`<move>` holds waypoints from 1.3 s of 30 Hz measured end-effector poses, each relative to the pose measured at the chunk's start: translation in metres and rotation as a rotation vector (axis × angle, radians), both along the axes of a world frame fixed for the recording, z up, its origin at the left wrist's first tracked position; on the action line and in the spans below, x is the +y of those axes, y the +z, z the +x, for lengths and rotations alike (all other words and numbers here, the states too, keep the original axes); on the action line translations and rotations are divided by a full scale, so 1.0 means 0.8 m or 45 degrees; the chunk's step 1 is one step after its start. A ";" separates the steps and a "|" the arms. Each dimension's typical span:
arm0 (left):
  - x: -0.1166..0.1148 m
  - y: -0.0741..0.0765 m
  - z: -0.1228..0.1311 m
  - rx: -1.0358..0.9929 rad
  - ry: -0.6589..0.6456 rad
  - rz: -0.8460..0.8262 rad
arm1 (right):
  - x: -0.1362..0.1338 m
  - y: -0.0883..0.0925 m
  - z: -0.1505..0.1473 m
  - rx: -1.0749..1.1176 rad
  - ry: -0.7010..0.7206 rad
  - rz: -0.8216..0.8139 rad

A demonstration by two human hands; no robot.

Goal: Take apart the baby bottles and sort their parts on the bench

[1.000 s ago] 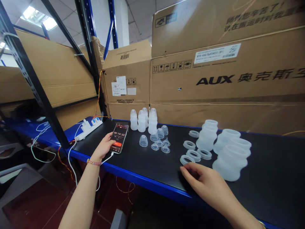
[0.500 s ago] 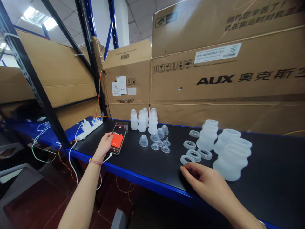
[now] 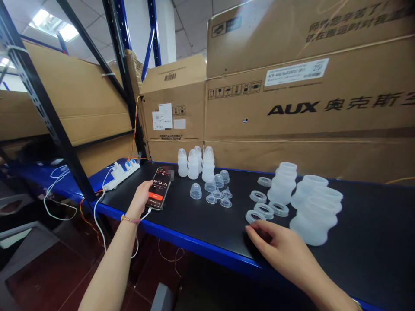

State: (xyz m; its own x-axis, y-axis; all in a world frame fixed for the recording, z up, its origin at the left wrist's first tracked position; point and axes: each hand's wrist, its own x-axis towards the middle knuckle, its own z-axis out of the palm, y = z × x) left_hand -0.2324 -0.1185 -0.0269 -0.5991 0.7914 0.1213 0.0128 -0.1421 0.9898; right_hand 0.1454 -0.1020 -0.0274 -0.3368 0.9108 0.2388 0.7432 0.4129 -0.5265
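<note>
The right hand (image 3: 275, 244) lies palm down at the near edge of the worktop (image 3: 181, 222), fingers loosely curled, its grip open with nothing showing in it, just beside silicone rings (image 3: 259, 211). The left hand (image 3: 139, 198) grips a phone (image 3: 158, 188), tilted, its screen reading 00:14:24, its white cable (image 3: 145, 214) running over the edge. Right of the phone stand clear cups (image 3: 195, 191) and nipples (image 3: 225, 202), then bottles (image 3: 208, 164) behind them and ribbed silicone sleeves (image 3: 314, 218), their outlines faint. Left of the phone sits a power strip (image 3: 121, 176); cartons (image 3: 292, 108) rise behind everything.
</note>
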 end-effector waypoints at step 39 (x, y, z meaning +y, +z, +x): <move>0.004 0.026 -0.015 -0.683 -0.414 -0.094 | 0.001 -0.002 0.002 0.003 0.011 0.011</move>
State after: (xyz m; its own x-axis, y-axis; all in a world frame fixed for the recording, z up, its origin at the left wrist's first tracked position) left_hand -0.2443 -0.1153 -0.0060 -0.2886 0.9382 -0.1911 -0.5201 0.0139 0.8540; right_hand 0.1473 -0.1010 -0.0293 -0.3438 0.9059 0.2473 0.7386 0.4235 -0.5246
